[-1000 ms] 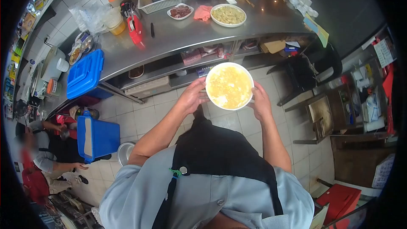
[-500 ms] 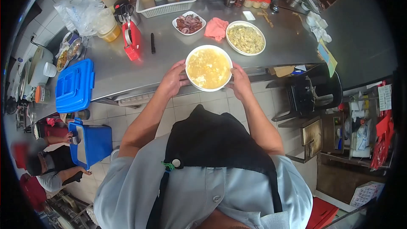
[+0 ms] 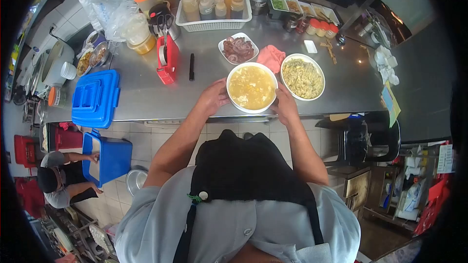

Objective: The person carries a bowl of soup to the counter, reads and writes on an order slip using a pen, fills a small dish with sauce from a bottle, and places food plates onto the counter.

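Holds the well-filled bowl of yellow soup (image 3: 251, 87) between left hand (image 3: 214, 98) and right hand (image 3: 286, 105) above the near edge of the table (image 3: 161, 101) (resting or lifted, impossible to tell), and could slop liquid if tilted or knocked against the white dish (image 3: 302, 77) just beside.

The soup bowl (image 3: 250, 111) has come forward over the steel counter (image 3: 151, 100).

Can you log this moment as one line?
soup bowl: upright, at near edge of counter | left hand: holding left side | right hand: holding right side | beyond bowl: pink cloth
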A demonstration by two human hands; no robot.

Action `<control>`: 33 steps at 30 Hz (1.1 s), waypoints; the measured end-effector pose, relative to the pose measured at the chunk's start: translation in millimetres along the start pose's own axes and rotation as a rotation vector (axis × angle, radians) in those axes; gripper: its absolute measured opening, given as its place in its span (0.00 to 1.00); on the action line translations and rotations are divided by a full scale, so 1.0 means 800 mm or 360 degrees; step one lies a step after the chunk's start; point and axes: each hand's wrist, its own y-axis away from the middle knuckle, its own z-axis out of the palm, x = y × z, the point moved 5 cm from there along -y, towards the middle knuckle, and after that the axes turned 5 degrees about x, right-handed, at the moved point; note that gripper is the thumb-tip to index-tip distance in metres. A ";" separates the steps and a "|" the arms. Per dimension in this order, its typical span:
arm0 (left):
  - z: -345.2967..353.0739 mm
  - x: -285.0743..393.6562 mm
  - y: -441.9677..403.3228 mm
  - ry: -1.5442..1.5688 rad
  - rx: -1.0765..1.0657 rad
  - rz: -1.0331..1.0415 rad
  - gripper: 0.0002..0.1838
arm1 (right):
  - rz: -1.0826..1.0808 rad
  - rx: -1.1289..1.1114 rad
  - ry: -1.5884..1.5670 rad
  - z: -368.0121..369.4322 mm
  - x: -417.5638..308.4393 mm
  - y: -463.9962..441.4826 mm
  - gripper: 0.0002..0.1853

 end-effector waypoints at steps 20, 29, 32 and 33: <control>-0.206 0.060 0.098 -0.1834 0.2862 0.0202 0.37 | -0.0806 -0.0283 0.1316 0.364 -0.204 -0.311 0.28; -0.196 0.066 0.099 -0.1811 0.2849 0.0098 0.37 | -0.1071 0.0006 0.1652 0.385 -0.172 -0.380 0.32; -0.198 0.068 0.098 -0.1812 0.2842 0.0082 0.37 | -0.1307 -0.0018 0.1501 0.373 -0.203 -0.330 0.32; -0.198 0.069 0.097 -0.1818 0.2844 0.0086 0.37 | -0.1376 -0.0036 0.1452 0.363 -0.221 -0.300 0.32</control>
